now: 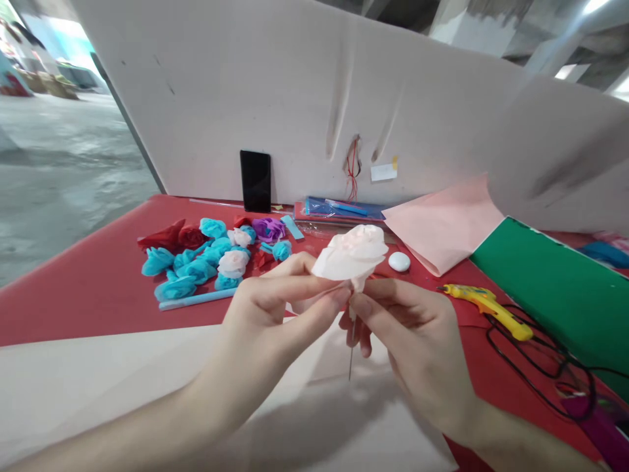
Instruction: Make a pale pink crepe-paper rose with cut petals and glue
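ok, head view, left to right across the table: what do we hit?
pile of paper flowers → left hand → pale paper flower pinched by both hands → right hand → yellow glue gun → green sheet

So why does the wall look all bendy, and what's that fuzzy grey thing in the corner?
In the head view, the wide lens bows the wall and stretches the corners; the grey sheet is smeared with blur, too soft to identify; the flower, left hand and right hand are sharp; the bright opening is washed out by glare.
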Action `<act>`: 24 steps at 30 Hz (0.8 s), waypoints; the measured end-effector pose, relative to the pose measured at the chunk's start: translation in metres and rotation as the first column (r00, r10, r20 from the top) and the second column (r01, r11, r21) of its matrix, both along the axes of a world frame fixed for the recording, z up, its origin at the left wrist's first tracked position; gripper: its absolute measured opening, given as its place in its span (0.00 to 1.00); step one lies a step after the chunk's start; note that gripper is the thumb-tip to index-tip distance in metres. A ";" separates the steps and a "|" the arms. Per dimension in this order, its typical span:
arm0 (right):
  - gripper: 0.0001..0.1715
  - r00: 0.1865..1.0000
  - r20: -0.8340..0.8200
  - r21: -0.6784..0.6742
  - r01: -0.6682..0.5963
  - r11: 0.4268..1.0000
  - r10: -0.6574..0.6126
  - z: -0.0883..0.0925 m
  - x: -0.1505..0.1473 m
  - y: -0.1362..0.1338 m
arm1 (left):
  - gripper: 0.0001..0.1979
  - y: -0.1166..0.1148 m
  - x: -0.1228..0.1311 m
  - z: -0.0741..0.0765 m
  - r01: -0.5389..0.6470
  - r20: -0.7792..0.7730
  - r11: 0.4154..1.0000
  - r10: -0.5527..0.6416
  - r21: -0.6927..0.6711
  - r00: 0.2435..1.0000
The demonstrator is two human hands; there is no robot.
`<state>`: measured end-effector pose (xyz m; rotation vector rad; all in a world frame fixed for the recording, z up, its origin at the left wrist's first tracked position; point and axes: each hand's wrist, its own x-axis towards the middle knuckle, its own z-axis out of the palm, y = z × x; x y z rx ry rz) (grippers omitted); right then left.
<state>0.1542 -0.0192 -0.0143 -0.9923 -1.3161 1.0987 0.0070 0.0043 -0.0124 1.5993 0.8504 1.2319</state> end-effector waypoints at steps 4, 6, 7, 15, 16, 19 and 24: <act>0.04 0.995 0.078 0.081 0.063 0.995 -0.069 0.001 0.000 0.001 | 0.12 -0.001 0.001 0.001 -0.048 0.000 0.996 0.048 0.070 0.999; 0.04 0.990 0.111 0.099 0.079 0.992 -0.090 0.002 -0.002 0.001 | 0.11 -0.001 0.001 0.001 -0.070 -0.019 0.994 0.071 0.084 0.997; 0.04 0.987 0.123 0.105 0.086 0.991 -0.099 0.002 -0.003 0.001 | 0.09 -0.001 0.001 0.001 -0.076 -0.026 0.994 0.079 0.084 0.997; 0.05 0.963 0.181 0.231 0.158 0.960 -0.202 0.002 -0.006 -0.002 | 0.08 -0.003 0.002 0.004 -0.086 -0.015 0.996 0.086 0.022 0.996; 0.05 0.962 0.182 0.242 0.159 0.957 -0.206 0.002 -0.006 -0.003 | 0.07 -0.003 0.002 0.004 -0.083 -0.014 0.996 0.083 0.019 0.996; 0.05 0.958 0.184 0.288 0.163 0.944 -0.222 0.002 -0.007 -0.003 | 0.05 -0.003 0.002 0.005 -0.070 0.001 0.997 0.070 0.022 0.998; 0.05 0.944 0.227 0.328 0.158 0.931 -0.240 0.001 -0.007 -0.002 | 0.04 -0.004 0.001 0.004 -0.074 0.024 0.997 0.074 -0.002 0.997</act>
